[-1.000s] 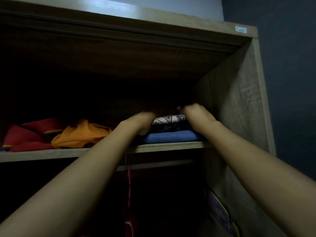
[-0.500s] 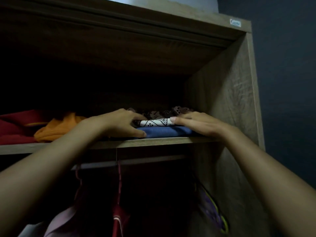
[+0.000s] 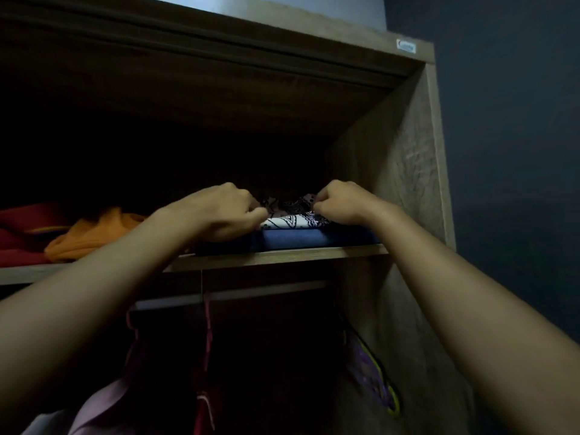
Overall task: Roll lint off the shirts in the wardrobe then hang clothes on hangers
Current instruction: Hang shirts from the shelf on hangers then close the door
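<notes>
Now flat palms are gone: top dark patterned garment (image 3: 284,203) is pinched by curled L hand (image 3: 224,211) & R hand (image 3: 340,204), prob. to be pulled off shelf (image 3: 282,255).

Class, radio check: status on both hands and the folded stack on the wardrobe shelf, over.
Left hand and right hand curled, each grip pinching the dark patterned garment atop the stack. White patterned piece and blue fold beneath. Nothing blocking.

Open gap above folded stack (image 3: 295,221)
</notes>
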